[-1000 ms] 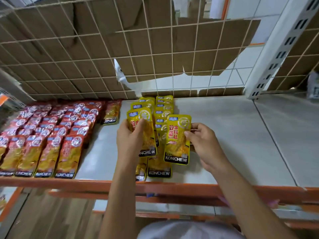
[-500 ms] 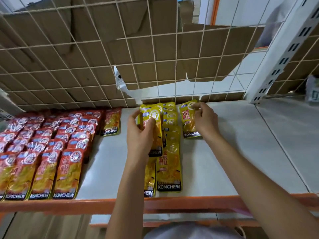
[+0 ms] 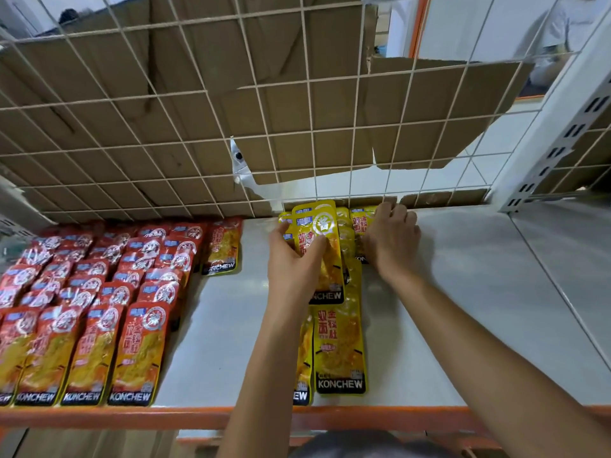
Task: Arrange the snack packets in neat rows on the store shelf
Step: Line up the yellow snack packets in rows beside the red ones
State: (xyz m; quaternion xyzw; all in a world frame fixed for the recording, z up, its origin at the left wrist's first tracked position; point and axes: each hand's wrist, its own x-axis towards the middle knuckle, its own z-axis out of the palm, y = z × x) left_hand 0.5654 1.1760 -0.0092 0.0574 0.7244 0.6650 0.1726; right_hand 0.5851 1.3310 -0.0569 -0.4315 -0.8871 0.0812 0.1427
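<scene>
Store shelf (image 3: pixel 463 292) of pale board with an orange front rail (image 3: pixel 132 416), backed by a wire grid (image 3: pixel 310 130) with cardboard (image 3: pixel 99 94) behind it.

**Progress.** At the left, the red packets (image 3: pixel 99 309) already lie in overlapping rows from the grid to the rail. A lone red packet (image 3: pixel 222 247) lies just beside them at the back. In the centre, two rows of yellow packets (image 3: pixel 339 352) run front to back and touch along their sides. The nearer ends reach almost to the rail, and the far ends are hidden by the hands. The board right of these rows is bare, so the yellow stock appears only partly laid and a third row is judged to be just starting.

**Grip.** The left hand (image 3: pixel 291 262) grips a held stack (image 3: pixel 327 246) of yellow packets, thumb across the face and fingers behind. The stack stands tilted above the two rows, clear of the board. The right hand (image 3: pixel 391 241) reaches to the back of the shelf, near the grid. Its fingers curl over the top end of a single yellow packet (image 3: pixel 358 223). That packet lies directly under the palm, just right of the second yellow row. Its lower edge shows beside the wrist, and the fingertips are hidden.
</scene>
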